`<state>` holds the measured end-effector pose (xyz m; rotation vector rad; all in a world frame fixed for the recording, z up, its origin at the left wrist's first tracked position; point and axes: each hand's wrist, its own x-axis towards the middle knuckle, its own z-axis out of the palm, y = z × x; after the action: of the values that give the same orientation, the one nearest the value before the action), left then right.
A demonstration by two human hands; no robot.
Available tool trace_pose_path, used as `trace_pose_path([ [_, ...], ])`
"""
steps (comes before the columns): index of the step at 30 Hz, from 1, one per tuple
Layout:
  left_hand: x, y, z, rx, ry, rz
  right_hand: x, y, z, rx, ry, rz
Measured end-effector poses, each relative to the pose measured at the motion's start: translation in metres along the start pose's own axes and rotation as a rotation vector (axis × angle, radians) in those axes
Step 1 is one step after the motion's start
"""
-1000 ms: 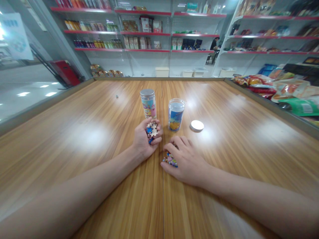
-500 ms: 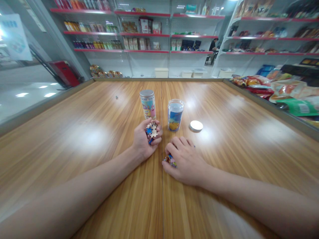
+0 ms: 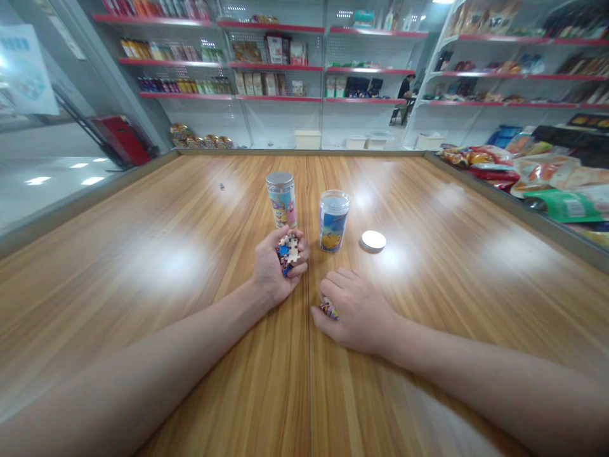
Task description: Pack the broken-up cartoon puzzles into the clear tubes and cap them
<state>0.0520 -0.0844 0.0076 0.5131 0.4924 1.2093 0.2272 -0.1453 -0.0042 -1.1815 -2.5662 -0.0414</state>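
My left hand (image 3: 278, 263) is cupped around a heap of jigsaw puzzle pieces (image 3: 288, 250), some blue, some pale wood. Just behind it stands a lidded jar (image 3: 282, 204) with a cartoon label and silver cap. My right hand (image 3: 356, 310) rests palm down on the table, its fingers curled over more colourful puzzle pieces (image 3: 329, 308), mostly hidden beneath the palm. Beyond that hand an uncapped clear jar (image 3: 333, 222) with a blue and yellow picture stands upright. Its round silver lid (image 3: 373, 240) lies flat to the right.
The wood-grain table (image 3: 200, 355) has a raised rim at its edges. A tiny object (image 3: 221, 186) lies at the far left. Packaged snacks (image 3: 490, 157) are piled beyond the right edge. Stocked shelves (image 3: 278, 66) line the back, and a person (image 3: 406, 95) sits far behind.
My right fingers have curled in closer over the puzzle pieces, drawing back slightly toward me. My left hand keeps its hold with hardly any movement.
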Motion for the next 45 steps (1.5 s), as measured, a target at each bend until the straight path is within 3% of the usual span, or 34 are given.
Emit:
trace_pose_path([
  [16,0.0005,-0.0002,-0.0007,0.012,-0.009,-0.006,-0.0007,0.003,0.0062,0.037,0.089,-0.099],
  [45,0.0011,-0.0021,-0.0007,0.021,-0.026,0.012,0.0009,-0.0017,0.0019,0.017,0.042,-0.075],
])
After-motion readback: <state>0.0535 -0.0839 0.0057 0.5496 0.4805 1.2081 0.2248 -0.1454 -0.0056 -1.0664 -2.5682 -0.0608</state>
